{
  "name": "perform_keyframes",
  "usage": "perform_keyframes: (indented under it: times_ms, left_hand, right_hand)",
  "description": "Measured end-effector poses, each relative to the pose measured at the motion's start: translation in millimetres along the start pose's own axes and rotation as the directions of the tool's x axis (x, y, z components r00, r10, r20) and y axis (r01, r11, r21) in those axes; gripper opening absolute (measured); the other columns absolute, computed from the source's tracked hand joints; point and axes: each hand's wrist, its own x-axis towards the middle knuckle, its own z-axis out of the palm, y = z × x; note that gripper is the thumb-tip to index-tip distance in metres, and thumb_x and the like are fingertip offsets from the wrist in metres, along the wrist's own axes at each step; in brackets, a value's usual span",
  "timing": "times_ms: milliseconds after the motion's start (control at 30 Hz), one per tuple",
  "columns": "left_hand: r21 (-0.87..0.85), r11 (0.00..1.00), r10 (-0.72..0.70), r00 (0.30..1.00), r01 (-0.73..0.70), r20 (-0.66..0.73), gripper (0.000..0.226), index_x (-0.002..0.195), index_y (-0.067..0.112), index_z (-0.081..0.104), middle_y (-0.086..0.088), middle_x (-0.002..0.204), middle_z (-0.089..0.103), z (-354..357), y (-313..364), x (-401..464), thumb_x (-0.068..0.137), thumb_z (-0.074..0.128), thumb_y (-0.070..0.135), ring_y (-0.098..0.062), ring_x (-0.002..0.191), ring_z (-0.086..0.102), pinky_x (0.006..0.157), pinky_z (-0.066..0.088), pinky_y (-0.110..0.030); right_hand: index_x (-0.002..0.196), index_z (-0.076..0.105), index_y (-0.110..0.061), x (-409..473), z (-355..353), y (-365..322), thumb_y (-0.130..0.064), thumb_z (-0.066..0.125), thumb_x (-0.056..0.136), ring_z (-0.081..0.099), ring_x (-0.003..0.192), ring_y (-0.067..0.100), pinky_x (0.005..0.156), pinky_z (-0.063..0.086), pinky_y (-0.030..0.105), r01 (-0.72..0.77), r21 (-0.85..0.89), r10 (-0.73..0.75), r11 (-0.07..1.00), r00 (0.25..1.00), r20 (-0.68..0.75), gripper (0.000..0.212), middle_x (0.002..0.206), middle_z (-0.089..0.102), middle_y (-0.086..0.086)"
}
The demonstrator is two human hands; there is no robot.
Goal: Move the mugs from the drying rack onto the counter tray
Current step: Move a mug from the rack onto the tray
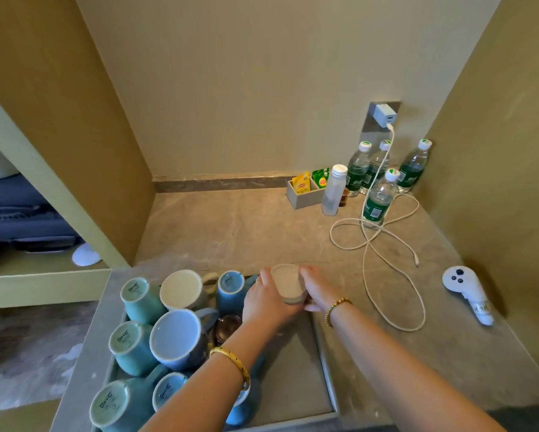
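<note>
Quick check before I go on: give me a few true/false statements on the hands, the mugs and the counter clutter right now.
1. Both hands hold the beige cup. True.
2. The left hand is idle on the counter. False: its fingers wrap the cup, as do the right hand fingers.
3. Several mugs lie upside down in the tray. True.
4. The charger cable is unplugged. False: it runs to the wall charger.

Bare forearms: gold bangle point(230, 363) on left wrist, seemingly beaded bracelet point(337, 310) on right.
</note>
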Motion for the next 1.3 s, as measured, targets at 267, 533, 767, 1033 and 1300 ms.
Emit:
perform_keyframes:
  times_ms: [267, 533, 767, 1033, 1300]
  left_hand:
    - [0.235, 0.969, -0.101, 0.99, 0.076, 0.098, 0.108, 0.145, 0.006, 0.001, -0.018, 0.146, 0.026, 13.7, -8.3, 14.7, 0.074, 0.062, 0.059, -0.031, 0.134, 0.033, 0.108, 0.032, -0.037]
    - [0.578, 0.816, 0.001, 0.999, 0.031, -0.055, 0.09, 0.137, 0.002, 0.025, -0.01, 0.134, 0.042, 10.5, -6.9, 23.9, 0.075, 0.054, 0.062, -0.026, 0.124, 0.036, 0.104, 0.03, -0.033]
    - [0.702, 0.712, 0.058, 0.998, -0.025, -0.023, 0.091, 0.137, 0.001, 0.025, -0.012, 0.134, 0.044, 1.0, -9.0, 30.9, 0.076, 0.054, 0.063, -0.029, 0.125, 0.033, 0.106, 0.02, -0.04]
    - [0.696, 0.718, 0.039, 0.999, -0.007, -0.031, 0.085, 0.134, 0.004, 0.031, -0.013, 0.132, 0.045, 1.6, -4.5, 30.4, 0.075, 0.056, 0.06, -0.03, 0.121, 0.037, 0.105, 0.02, -0.042]
    - [0.53, 0.846, 0.054, 0.998, -0.059, 0.023, 0.087, 0.141, 0.011, 0.023, -0.011, 0.144, 0.033, -13.5, -3.6, 26.2, 0.079, 0.053, 0.063, -0.029, 0.132, 0.027, 0.109, 0.022, -0.042]
  right_hand:
    - [0.11, 0.039, -0.021, 25.5, 10.1, 9.5, -0.035, 0.026, 0.098, 0.044, 0.1, 0.023, 0.1, 0.039, 0.042, 0.112, -0.156, -0.103, 0.981, 0.993, 0.063, 0.023, 0.11, 0.047, 0.006]
    - [0.119, 0.044, -0.02, 28.8, 10.8, 8.7, -0.041, 0.026, 0.092, 0.044, 0.119, 0.027, 0.104, 0.034, 0.04, 0.237, -0.214, -0.203, 0.948, 0.965, 0.169, 0.038, 0.134, 0.044, 0.013]
    - [0.124, 0.041, -0.019, 50.6, 12.7, 10.6, -0.02, 0.033, 0.095, 0.049, 0.114, 0.026, 0.103, 0.041, 0.044, 0.201, -0.116, -0.184, 0.973, 0.973, 0.142, 0.03, 0.124, 0.05, 0.013]
    - [0.104, 0.051, -0.006, 48.4, -2.8, 8.6, 0.007, 0.034, 0.09, 0.058, 0.07, 0.024, 0.06, 0.048, 0.031, 0.036, 0.117, -0.039, 0.993, 0.999, 0.028, 0.025, 0.089, 0.06, 0.015]
    - [0.095, 0.058, -0.009, 28.3, 1.6, -2.7, -0.007, 0.039, 0.09, 0.055, 0.093, 0.027, 0.08, 0.047, 0.035, 0.283, -0.296, -0.355, 0.912, 0.907, -0.226, 0.02, 0.11, 0.057, 0.014]
